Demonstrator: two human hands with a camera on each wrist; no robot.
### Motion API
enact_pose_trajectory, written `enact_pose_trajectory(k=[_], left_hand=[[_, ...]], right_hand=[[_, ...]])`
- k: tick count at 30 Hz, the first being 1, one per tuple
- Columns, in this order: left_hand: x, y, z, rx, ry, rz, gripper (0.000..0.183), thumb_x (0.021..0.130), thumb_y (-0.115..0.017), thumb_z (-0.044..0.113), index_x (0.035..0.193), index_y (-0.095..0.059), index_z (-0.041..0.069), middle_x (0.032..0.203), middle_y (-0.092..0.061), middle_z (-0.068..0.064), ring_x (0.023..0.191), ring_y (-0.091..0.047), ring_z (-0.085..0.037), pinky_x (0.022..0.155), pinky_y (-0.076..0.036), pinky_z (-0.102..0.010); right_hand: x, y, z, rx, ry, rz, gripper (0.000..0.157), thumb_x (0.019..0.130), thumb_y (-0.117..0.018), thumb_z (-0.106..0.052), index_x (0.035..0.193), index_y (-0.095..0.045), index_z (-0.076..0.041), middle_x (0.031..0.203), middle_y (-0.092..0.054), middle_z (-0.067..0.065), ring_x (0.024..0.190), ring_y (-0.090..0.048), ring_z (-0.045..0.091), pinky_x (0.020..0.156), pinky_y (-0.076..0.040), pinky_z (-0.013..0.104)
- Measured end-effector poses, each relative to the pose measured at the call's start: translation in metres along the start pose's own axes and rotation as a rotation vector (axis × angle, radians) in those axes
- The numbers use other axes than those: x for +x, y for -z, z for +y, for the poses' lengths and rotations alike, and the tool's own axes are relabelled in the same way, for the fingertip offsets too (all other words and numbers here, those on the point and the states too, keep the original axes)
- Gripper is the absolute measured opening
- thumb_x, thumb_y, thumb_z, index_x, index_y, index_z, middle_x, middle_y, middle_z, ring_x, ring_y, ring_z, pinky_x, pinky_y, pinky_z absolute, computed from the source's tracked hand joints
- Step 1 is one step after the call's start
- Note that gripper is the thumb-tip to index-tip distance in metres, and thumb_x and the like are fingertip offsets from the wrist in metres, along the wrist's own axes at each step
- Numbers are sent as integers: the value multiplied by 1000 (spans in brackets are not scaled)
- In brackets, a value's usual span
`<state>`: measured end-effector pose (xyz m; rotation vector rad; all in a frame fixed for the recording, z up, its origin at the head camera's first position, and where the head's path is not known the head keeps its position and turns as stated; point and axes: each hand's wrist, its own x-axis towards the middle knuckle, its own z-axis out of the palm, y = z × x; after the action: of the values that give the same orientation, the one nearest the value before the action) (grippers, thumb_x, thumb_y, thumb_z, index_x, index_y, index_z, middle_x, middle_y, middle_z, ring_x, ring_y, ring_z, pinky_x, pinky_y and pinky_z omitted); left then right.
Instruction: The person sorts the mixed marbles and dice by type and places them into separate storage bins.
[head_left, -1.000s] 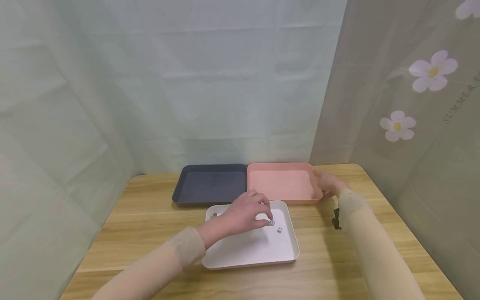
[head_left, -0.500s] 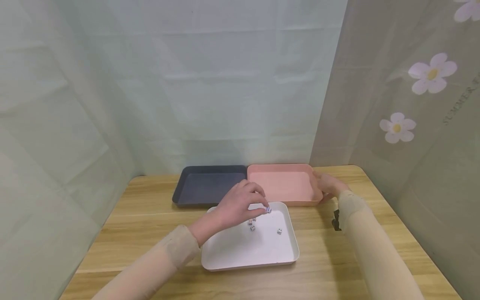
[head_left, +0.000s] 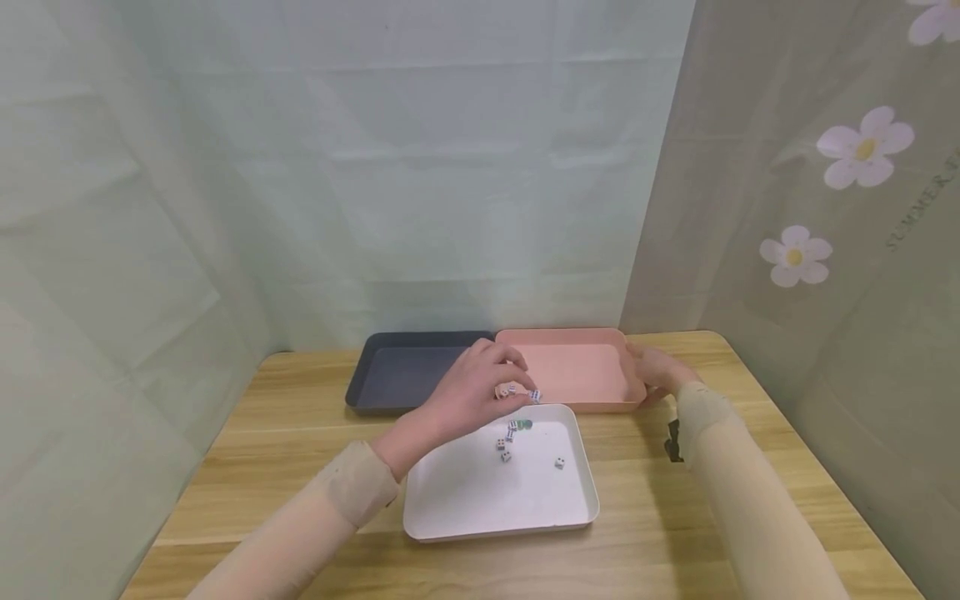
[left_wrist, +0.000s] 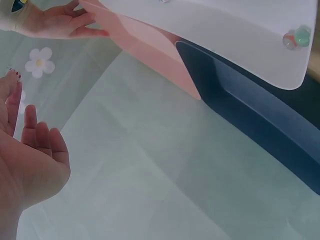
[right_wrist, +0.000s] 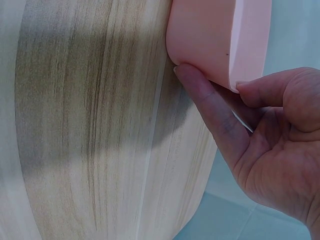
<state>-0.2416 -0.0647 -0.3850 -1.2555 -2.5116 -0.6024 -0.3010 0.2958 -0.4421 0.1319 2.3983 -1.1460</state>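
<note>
My left hand (head_left: 472, 382) pinches a white die (head_left: 535, 396) between thumb and fingertips, over the front edge of the pink tray (head_left: 573, 367). More small dice show through the gap between thumb and finger, at that tray's front left corner. Below lies the white tray (head_left: 502, 500) with several dice, one die (head_left: 560, 462) apart on the right, and green marbles (head_left: 522, 425) near its back wall. In the left wrist view two marbles (left_wrist: 297, 37) sit in a tray corner. My right hand (right_wrist: 280, 125) grips the pink tray's right end, thumb on the rim and a finger beneath.
A dark blue tray (head_left: 412, 375) stands left of the pink one, behind the white tray. A small black object (head_left: 673, 440) lies beside the right sleeve on the wooden table (head_left: 285, 475). Cloth curtains (head_left: 450, 208) close off the back and sides.
My left hand has moved back with the die, from low over the white tray to the pink tray's front edge, uncovering several dice and marbles. My right hand stays at the pink tray.
</note>
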Motion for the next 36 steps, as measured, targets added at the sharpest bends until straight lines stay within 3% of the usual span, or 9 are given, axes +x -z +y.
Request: enact_pose_trajectory(k=[23, 36], left_hand=[[29, 3, -9, -16, 68, 38, 10, 93, -77, 31, 103, -79, 27, 119, -62, 7, 114, -50, -20, 99, -41, -41], [42, -1, -21, 21, 172, 21, 10, 94, -76, 34, 102, -79, 30, 120, -62, 6, 119, -50, -22, 104, -40, -43]], right_hand=[[-4, 3, -1, 2, 12, 1, 64, 106, -35, -4, 162, -5, -1, 155, -20, 40, 111, -60, 43, 84, -58, 49], [-1, 1, 0, -4, -4, 8, 64, 108, -36, -7, 163, -5, -5, 157, -17, 36, 106, -60, 40, 84, -58, 50]])
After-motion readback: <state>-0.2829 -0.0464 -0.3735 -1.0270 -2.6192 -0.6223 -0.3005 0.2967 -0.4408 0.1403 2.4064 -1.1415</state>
